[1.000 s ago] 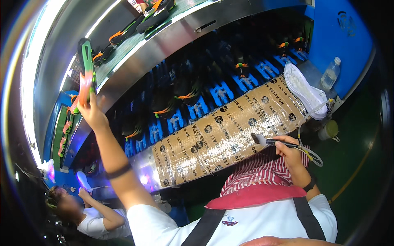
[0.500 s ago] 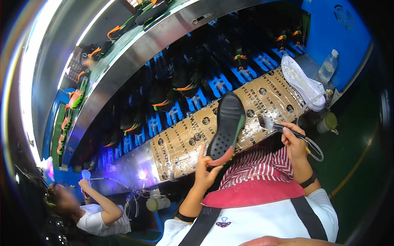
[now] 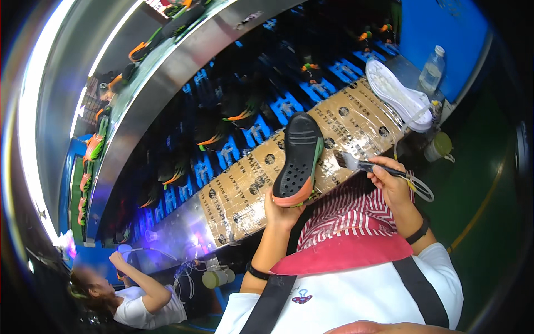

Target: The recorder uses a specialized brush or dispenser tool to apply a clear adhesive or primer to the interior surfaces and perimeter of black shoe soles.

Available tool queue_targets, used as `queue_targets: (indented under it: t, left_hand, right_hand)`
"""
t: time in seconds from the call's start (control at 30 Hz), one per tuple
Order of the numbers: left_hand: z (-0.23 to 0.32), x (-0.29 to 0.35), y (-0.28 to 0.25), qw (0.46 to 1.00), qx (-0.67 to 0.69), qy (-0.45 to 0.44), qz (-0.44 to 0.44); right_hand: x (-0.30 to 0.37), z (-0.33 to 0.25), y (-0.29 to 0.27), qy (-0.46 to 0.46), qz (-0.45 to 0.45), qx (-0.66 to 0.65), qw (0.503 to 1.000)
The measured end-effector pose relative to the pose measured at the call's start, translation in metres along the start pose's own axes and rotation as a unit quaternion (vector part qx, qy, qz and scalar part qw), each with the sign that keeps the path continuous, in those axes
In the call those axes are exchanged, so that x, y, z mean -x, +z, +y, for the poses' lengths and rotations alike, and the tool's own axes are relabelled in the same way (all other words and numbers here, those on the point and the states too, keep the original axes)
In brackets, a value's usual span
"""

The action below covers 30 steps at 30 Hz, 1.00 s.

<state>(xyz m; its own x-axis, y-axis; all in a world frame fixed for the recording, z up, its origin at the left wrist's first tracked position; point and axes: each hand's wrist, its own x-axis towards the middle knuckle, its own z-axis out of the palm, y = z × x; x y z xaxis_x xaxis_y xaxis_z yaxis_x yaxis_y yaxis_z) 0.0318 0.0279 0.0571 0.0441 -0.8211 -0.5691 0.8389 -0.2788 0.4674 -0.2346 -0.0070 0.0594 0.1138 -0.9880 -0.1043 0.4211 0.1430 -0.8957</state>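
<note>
My left hand (image 3: 281,212) grips a black shoe sole (image 3: 298,161) by its heel end, which is pink-orange with a green side edge. The sole's inner face, with small round holes toward the heel, is turned up at me. Fingers of this hand are partly hidden beneath the heel. In my right hand (image 3: 389,179) is a brush (image 3: 351,161) with a black handle and a thin tube running from it. Its bristle end points at the sole's side and stays apart from it, above the cardboard-covered ledge (image 3: 245,203).
A white sole-shaped tray (image 3: 400,100) rests at the ledge's right end, beside a clear bottle (image 3: 432,69). Beyond the ledge, blue holders (image 3: 286,108) carry black-and-orange shoes. Farther left, a co-worker (image 3: 142,295) in white raises an arm. Small canisters (image 3: 218,277) hang below the ledge.
The heel has tilted up, and my left hand has shifted its grip under it. My right hand has moved slightly left and up with the brush. The whole view has shifted a little.
</note>
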Motion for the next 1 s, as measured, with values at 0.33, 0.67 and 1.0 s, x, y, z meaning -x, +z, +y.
queue_targets:
  t: [0.33,0.67,1.0]
  left_hand:
    - [-0.042,-0.056,-0.003,0.968,0.118,-0.087,-0.203]
    - [-0.062,-0.033,-0.001,0.925,0.108,-0.097,-0.351]
    - [-0.076,-0.036,-0.010,0.942,0.082,-0.101,-0.309]
  right_hand:
    - [0.004,-0.011,0.001,-0.018,-0.034,-0.035,0.999]
    - [0.002,-0.020,0.044,-0.102,-0.125,0.157,0.974]
    - [-0.010,-0.048,0.070,-0.173,-0.062,0.242,0.953]
